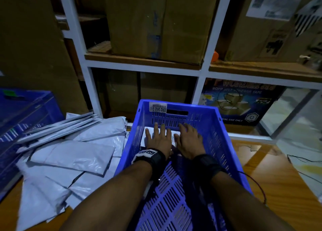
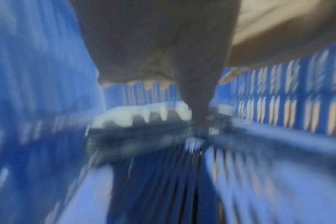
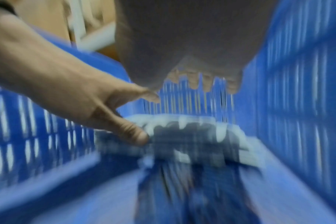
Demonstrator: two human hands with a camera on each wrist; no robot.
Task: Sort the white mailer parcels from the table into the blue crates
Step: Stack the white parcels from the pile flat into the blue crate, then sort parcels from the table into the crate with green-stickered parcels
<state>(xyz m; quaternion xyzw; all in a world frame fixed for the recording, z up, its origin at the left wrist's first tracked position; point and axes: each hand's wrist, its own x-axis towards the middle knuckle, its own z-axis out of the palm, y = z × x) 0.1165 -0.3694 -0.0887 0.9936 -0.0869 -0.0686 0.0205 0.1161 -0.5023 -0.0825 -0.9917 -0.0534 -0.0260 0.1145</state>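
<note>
Both of your hands are down inside the blue crate (image 1: 214, 126) at 12 o'clock from you, side by side over a white mailer parcel (image 1: 148, 135) lying flat on the crate floor up against the far wall. Your left hand (image 1: 159, 137) has its fingers (image 1: 156, 128) spread and pretty much straight, palm down on the parcel, not curled round anything. Your right hand (image 1: 189, 140) is the same deal just beside it at 3 o'clock from the left: fingers stretched forward and flat, with nothing in its grip. Whether the right palm really touches the parcel or just sits above it, you can't tell from the head view.

Both wrist views are badly smeared. The left one only gives you the slotted crate wall (image 2: 297, 94) and a pale blob that's the parcel (image 2: 136, 115). The right one shows your left hand's thumb (image 3: 132, 133) low against the parcel's near edge (image 3: 182, 121).

The rest of the mailers (image 1: 73, 154) are heaped on the wooden desk (image 1: 271, 178) at 9 o'clock from the crate, overlapping every which way. A second blue crate (image 1: 24, 112) stands past that heap at 10 o'clock. Behind everything there's a white shelf rack (image 1: 144, 66) stacked with cardboard boxes (image 1: 156, 22), plus a printed tape carton (image 1: 238, 105) on the low shelf at 1 o'clock.
</note>
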